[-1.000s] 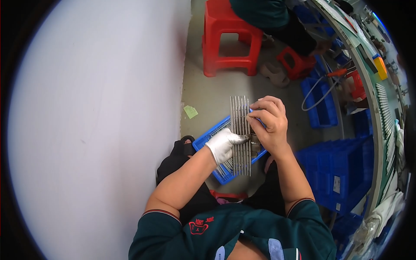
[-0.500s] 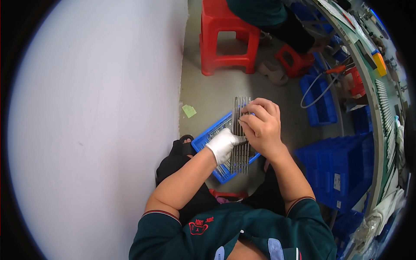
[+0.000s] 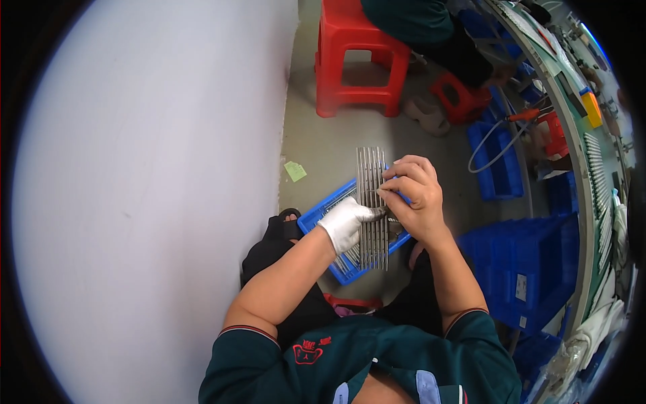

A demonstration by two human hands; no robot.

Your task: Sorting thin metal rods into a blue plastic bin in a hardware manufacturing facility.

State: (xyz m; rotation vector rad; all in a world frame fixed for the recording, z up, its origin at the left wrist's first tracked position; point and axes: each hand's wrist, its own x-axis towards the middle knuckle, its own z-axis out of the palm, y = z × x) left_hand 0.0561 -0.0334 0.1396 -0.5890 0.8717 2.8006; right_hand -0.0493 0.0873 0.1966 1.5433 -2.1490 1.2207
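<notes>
My left hand [image 3: 346,222], in a white glove, grips a flat row of thin metal rods [image 3: 372,202] by its middle and holds it upright over my lap. My bare right hand [image 3: 414,195] pinches the right edge of the same row with its fingertips. Under the rods a shallow blue tray [image 3: 316,219] with more metal rods lies on my knees. Part of the row is hidden behind my fingers.
A white wall [image 3: 148,202] fills the left side. A red plastic stool [image 3: 356,60] stands ahead with a seated person [image 3: 417,20] behind it. Stacked blue bins [image 3: 531,269] stand to my right, by a curved workbench [image 3: 579,135] with tools. A green paper scrap [image 3: 295,171] lies on the floor.
My right hand has slid a little lower and left along the rods' right edge. The row of rods has stayed nearly in place in my gloved left hand.
</notes>
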